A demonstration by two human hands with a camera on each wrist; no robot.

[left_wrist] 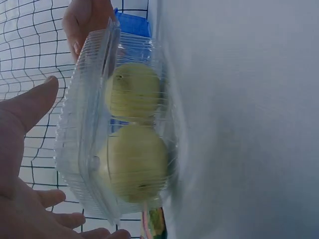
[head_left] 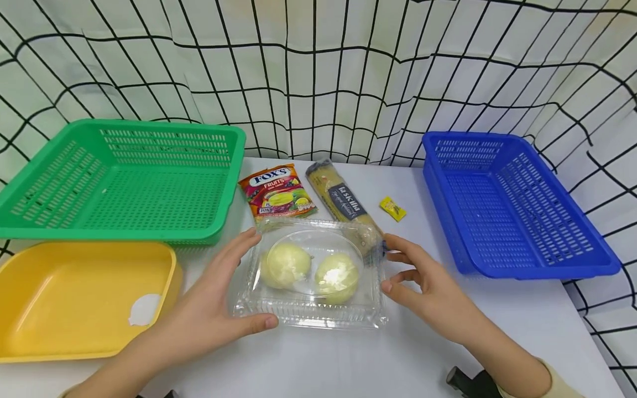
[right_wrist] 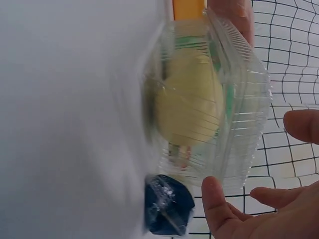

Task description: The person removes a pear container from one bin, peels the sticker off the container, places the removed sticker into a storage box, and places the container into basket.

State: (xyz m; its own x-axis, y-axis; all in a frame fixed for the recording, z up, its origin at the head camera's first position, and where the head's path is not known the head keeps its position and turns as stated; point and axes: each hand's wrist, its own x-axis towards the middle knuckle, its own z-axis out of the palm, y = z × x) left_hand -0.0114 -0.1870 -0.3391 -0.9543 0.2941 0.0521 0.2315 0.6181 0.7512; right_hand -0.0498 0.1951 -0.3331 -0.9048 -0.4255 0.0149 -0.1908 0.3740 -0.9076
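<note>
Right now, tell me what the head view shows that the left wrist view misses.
Only the head view shows the green basket, yellow tray, candy bag, pasta packet and small yellow packet. Only the left wrist view shows the clear box's ribbed edge side-on. Both show two pale round fruits, the blue basket, left hand and right hand.

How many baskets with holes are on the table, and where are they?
2. The green basket stands at the back left, behind the yellow tray. The blue basket stands at the right side. None seems hidden.
</note>
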